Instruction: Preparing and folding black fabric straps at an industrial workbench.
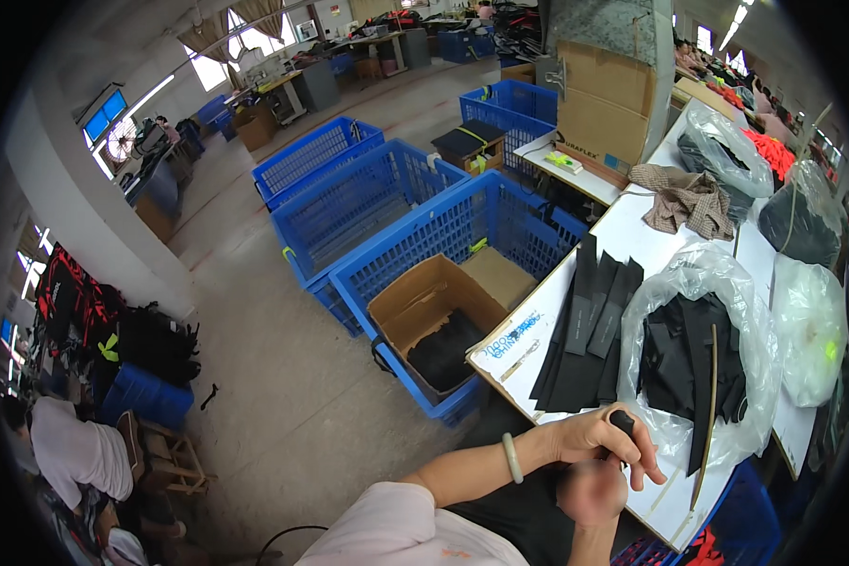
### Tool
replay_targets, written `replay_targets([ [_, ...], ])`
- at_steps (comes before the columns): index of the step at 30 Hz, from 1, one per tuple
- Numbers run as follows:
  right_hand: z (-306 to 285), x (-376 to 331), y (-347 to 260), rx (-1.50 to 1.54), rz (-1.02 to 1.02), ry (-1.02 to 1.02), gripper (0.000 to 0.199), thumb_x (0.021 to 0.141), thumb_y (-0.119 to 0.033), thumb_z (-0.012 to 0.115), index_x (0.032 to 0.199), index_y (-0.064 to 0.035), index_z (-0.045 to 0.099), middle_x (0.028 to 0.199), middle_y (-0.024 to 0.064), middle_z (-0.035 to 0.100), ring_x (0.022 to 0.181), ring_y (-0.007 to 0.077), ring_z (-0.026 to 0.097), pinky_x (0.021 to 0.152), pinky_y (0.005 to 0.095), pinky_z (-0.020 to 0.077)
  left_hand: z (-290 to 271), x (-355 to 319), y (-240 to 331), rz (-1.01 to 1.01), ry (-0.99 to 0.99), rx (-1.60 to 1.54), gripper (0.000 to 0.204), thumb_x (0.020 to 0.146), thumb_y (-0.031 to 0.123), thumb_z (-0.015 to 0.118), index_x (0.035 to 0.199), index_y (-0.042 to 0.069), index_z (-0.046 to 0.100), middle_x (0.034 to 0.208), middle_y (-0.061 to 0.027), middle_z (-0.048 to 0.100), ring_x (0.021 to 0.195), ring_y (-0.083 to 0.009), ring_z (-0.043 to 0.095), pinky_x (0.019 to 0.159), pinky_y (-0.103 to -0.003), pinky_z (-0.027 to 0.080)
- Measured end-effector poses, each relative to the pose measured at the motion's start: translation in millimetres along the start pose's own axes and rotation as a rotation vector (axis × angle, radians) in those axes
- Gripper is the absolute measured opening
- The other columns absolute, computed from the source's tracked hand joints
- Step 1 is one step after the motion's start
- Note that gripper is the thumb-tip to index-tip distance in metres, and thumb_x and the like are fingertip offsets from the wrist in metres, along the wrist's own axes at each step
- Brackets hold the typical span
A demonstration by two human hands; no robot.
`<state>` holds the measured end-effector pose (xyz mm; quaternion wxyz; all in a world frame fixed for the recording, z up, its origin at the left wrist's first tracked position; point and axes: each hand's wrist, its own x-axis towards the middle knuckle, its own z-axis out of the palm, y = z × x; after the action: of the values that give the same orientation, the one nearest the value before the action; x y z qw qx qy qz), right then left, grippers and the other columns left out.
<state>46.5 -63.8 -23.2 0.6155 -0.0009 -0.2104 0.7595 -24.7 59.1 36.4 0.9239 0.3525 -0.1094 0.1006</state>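
My left hand [602, 438], with a pale bangle at its wrist, is at the near edge of the white table [547, 325]. Its fingers are bent around a small black piece [622, 422], perhaps fabric; its exact kind cannot be made out. Close against it is my right hand [591, 495], which is smeared, so its fingers and anything in them are hidden. Just beyond my hands lie flat black fabric strips [590, 316]. To their right, a clear plastic bag [762, 344] stands rolled open, filled with black pieces [679, 344]. A long thin brown strip [710, 406] lies across it.
Blue plastic crates [349, 283] stand left of the table; the nearest holds an open cardboard box [396, 297] with black material inside. A checked cloth [684, 200] and more plastic bags [807, 325] are farther along. At lower left, a person [80, 448] sits near a wooden stool [174, 457].
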Motion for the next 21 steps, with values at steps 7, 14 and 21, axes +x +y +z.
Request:
replay_targets([
  [7,-45,29,-31,-2.064,-0.427,0.378,0.026,0.096,-0.022,0.044,0.087,-0.0006,0.055,0.054,0.0120,0.057,0.038,0.0169,0.048,0.040,0.0307,0.0397,-42,-8,-28,-0.070,0.577,-0.076,0.015,0.079,0.007,0.059,0.085,-0.006,0.064,0.092,-0.0201,0.066,0.095,-0.0255,0.062,0.089,-0.035,0.047],
  [14,-5,24,-33,-1.481,-0.163,0.787,0.027,0.096,-0.024,0.046,0.086,-0.0023,0.057,0.055,-0.0037,0.049,0.045,0.0080,0.046,0.040,0.0240,0.0333,-17,11,-25,-0.039,0.604,-0.028,0.022,0.081,0.017,0.063,0.083,-0.005,0.065,0.091,-0.0158,0.066,0.089,-0.0186,0.061,0.087,-0.030,0.043],
  [21,15,40,-14,-1.491,0.124,0.817,0.035,0.096,-0.025,0.044,0.076,0.0009,0.057,0.056,0.0036,0.056,0.047,0.0104,0.049,0.045,0.0276,0.0375,-35,-5,-14,0.230,0.864,-0.221,0.040,0.088,0.039,0.058,0.067,0.005,0.056,0.067,-0.0102,0.057,0.074,-0.0264,0.061,0.074,-0.041,0.048],
])
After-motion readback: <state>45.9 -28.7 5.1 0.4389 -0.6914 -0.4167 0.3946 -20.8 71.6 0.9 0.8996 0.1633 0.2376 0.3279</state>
